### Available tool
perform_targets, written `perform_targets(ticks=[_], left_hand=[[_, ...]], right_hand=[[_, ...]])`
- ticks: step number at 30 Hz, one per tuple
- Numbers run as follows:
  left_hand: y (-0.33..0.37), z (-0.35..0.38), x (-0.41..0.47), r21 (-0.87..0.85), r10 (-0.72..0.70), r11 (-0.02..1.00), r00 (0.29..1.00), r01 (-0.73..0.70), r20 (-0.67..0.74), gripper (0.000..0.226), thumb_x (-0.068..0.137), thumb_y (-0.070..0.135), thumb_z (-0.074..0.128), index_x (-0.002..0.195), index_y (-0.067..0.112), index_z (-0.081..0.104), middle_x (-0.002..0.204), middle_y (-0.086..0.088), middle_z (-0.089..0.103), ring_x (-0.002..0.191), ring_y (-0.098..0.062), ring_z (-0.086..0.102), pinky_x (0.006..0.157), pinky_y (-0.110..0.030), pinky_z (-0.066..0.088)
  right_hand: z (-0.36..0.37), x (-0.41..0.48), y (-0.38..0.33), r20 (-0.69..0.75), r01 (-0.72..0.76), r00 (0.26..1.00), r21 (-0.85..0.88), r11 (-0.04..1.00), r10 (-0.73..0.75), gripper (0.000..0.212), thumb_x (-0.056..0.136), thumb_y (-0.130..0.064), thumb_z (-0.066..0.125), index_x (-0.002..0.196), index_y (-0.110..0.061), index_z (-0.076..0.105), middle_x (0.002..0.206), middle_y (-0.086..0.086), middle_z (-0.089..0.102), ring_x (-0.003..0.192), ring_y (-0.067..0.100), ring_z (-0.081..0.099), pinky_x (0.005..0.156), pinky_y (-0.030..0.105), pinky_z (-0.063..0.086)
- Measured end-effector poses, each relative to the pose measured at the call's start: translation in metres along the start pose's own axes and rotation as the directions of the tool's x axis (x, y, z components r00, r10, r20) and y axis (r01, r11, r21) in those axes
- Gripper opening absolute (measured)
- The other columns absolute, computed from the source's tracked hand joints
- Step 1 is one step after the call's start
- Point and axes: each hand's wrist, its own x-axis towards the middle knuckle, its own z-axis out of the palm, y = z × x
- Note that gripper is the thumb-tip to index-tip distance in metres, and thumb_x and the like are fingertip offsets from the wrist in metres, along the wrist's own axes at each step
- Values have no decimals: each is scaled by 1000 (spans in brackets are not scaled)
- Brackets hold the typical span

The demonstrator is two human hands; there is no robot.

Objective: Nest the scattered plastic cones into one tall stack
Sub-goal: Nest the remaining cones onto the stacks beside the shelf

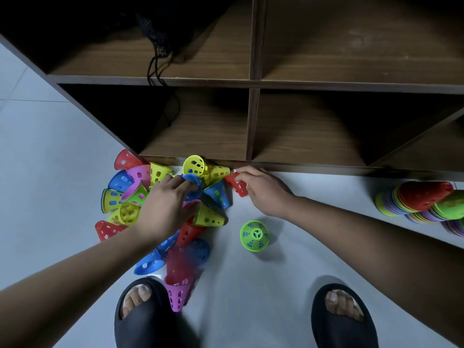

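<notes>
Red plastic shows between the thumb and fingers of the right hand (263, 190): we see it pinching a small red cone (238, 188) that lies on its side on the floor (251, 285), just in front of the bottom edge of the wooden shelf unit (252, 121). The left hand (165, 207) reaches into the pile (208, 217) of many-coloured perforated cones, its fingers curled over the rim of a blue cone (198, 184) near the top of the heap. The fingertips sink among the cones, so we cannot tell how deep the hold goes. Apart from the pile, a green cone (254, 236) stands on its wide end between the two forearms. At the right edge a nested stack (424, 199) lies on its side, red cone outermost, and the frame cuts it off. Near the sandals (140, 330) a purple cone (177, 295) and a red one above it are smeared and hard to make out. Dark cords hang from the upper left compartment, whose depths are too dark for us to read.
</notes>
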Motion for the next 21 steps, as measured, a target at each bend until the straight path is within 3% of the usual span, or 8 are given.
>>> perform_targets(ticks=[2,6,12,17,21], left_hand=[[-2,1,0,15,-8,1000,1000,8,18,40,90,45,82,116,16,73,101,0,66,90,-24,51,70,-41,49],[-8,3,-2,29,-13,1000,999,11,49,34,93,46,76,111,17,75,97,0,66,88,-24,52,71,-42,50],[-8,5,-3,-9,-14,1000,998,14,54,29,95,45,64,105,20,76,98,1,69,88,-21,54,70,-39,50],[-3,-4,-2,-59,-20,998,1000,20,5,12,97,31,74,101,20,77,92,3,66,86,-19,54,68,-39,52],[12,-24,-1,-179,-47,983,993,27,-109,12,98,28,75,108,20,77,94,5,65,83,-15,57,66,-37,54]], right_hand=[[1,11,-1,52,18,999,-42,999,-16,51,96,-3,54,139,-29,61,158,-15,38,137,25,47,110,41,46],[4,21,2,94,-3,996,-54,999,8,47,97,-8,57,137,-32,62,157,-15,39,136,25,49,108,41,47],[8,6,9,-47,-41,998,-100,994,37,17,104,-12,56,114,-17,69,120,1,58,108,28,59,89,41,53],[0,-18,13,-203,-85,975,20,996,88,12,102,-15,63,94,-25,62,98,-6,56,87,22,58,76,43,55],[-16,-42,4,-296,-134,928,299,945,225,16,100,-13,67,95,-25,58,86,-8,68,83,18,65,76,40,55]])
